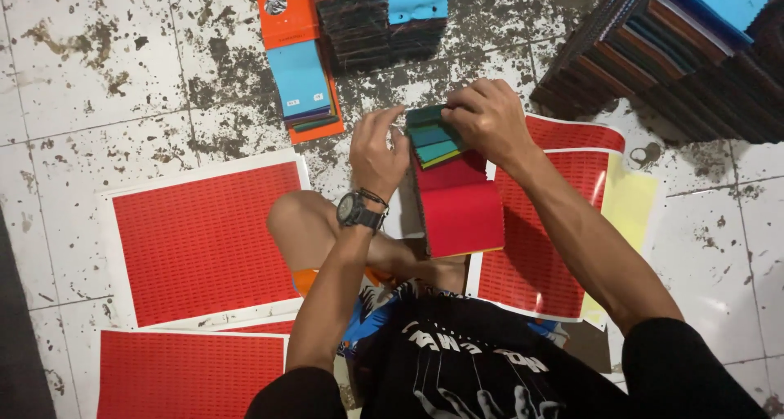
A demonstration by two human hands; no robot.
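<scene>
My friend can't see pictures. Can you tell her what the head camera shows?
Two hands, left hand and right hand, hold a stack of green cloth pieces over a red folder. Red sheets lie on the stained floor.

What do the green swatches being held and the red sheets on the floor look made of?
Green swatches: probably fabric, matte, with soft stacked edges fanned between the left hand and right hand. Red sheets: likely paper sticker sheets, flat, white-bordered, with a fine printed grid.

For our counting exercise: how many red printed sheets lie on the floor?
3 whole: one left of the knee, one bottom left, one under the right forearm. Further edges peek out beneath; more may be hidden.
</scene>
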